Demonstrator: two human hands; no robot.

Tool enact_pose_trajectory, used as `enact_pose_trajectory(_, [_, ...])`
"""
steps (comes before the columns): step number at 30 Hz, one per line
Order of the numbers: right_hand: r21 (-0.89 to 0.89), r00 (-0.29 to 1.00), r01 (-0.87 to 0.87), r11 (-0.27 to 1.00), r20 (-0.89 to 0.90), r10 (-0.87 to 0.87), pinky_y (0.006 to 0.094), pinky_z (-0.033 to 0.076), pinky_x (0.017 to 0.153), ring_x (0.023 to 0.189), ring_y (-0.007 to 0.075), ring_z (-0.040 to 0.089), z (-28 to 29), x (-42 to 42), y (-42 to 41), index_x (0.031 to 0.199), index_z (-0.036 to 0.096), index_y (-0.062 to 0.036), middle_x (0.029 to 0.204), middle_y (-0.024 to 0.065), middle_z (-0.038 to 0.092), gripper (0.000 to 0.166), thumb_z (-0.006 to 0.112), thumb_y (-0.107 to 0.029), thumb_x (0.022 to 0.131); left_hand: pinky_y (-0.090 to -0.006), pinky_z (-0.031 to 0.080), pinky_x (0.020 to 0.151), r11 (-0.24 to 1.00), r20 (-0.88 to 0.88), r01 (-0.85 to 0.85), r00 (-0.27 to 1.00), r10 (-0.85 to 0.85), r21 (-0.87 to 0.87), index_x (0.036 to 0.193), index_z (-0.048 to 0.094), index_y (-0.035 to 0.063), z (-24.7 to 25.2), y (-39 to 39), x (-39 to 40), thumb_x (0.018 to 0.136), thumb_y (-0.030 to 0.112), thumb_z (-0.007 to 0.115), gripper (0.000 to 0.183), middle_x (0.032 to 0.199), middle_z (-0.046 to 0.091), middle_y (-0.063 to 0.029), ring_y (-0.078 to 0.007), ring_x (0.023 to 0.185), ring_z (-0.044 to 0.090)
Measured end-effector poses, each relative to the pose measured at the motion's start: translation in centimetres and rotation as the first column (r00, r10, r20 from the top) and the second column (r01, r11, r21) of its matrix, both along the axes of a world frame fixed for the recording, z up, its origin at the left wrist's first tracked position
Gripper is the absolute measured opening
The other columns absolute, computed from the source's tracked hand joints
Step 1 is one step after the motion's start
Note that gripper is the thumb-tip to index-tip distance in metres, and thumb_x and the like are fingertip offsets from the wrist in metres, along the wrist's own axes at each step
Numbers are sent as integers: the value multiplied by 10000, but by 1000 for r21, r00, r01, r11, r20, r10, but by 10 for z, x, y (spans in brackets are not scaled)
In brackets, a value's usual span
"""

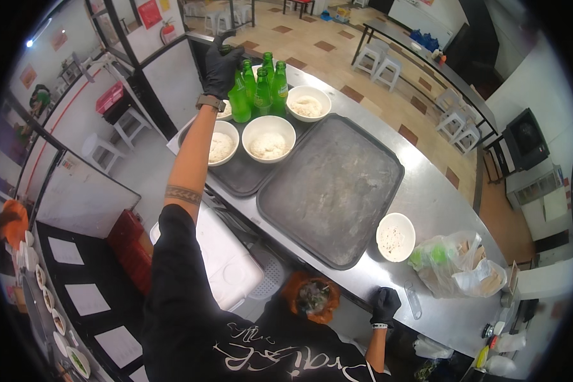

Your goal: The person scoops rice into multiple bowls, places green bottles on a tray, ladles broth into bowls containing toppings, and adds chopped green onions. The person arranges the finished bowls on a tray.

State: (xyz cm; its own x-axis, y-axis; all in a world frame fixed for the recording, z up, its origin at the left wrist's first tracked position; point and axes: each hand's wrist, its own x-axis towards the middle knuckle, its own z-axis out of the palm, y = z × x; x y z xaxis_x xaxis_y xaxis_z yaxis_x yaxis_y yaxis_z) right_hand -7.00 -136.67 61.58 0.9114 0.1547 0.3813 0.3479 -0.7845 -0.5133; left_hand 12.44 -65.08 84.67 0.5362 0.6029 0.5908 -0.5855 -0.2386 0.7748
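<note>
My left hand (222, 69), in a black glove, reaches to the far left end of the steel counter. Its fingers wrap the neck of a green glass bottle (241, 104), which leans beside several other green bottles (262, 95). White bowls of pale food, one in front (269, 139), another at left (221, 144) and one at right (309, 103), surround the bottles on a dark tray (241, 184). My right hand (386, 304), also black-gloved, rests as a fist at the counter's near edge. Just right of it lies a flat metal bottle opener (412, 301).
A second dark tray (332, 191), bare and scuffed, covers mid-counter (425, 191). Right of it stand a bowl with dark specks (395, 238) and a plastic bag of items (458, 265). Below the near edge are a white lidded box (227, 258) and an orange-lined bin (313, 296).
</note>
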Motion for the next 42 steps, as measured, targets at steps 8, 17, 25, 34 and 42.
enact_pose_trajectory(8, [-77, 999, 43, 996, -11, -44, 403, 484, 629, 669, 312, 624, 3, 1, 5, 772, 638, -33, 731, 132, 625, 152, 598, -95, 905, -242, 454, 512, 999, -97, -19, 995, 22, 35, 1324, 617, 98, -67, 15, 25, 850, -27, 700, 498, 844, 659, -18, -73, 603, 560])
enact_pose_trajectory(17, [-90, 998, 61, 994, -10, -62, 464, 456, 611, 660, 360, 566, -2, 3, 1, 741, 628, -54, 697, 154, 582, 99, 636, -93, 832, -284, 561, 768, 936, 12, -247, 968, 252, 253, 1397, 564, 83, -114, 29, 39, 864, -40, 713, 567, 1259, 649, -74, -158, 969, 653])
enact_pose_trajectory(25, [-27, 998, -49, 998, 48, 51, 396, 472, 648, 698, 344, 596, -3, 11, -17, 798, 625, -33, 731, 159, 601, 37, 639, -46, 829, -354, 452, 993, 827, -121, -433, 857, 501, 357, 1483, 412, 30, -110, -24, -33, 836, 111, 851, 786, 1273, 579, -111, -222, 1124, 538])
enact_pose_trajectory(34, [332, 914, -406, 851, 141, 381, 345, 444, 595, 660, 175, 531, -72, 4, -62, 755, 582, -19, 710, 61, 593, 189, 584, -41, 944, -403, 496, 972, 925, -618, -318, 691, 377, 208, 1313, 573, 34, -210, -353, -459, 969, 245, 628, 407, 1229, 653, -185, -304, 1117, 622])
enact_pose_trajectory(42, [-183, 939, -283, 941, 148, 311, 480, 487, 598, 688, 360, 667, -75, 16, -72, 929, 673, -101, 827, 127, 718, 394, 486, -430, 1037, -428, 516, 965, 673, -999, -740, 48, 18, -23, 1298, 628, 74, -284, -735, -866, 982, 294, 548, 393, 1272, 668, -199, -372, 1142, 647])
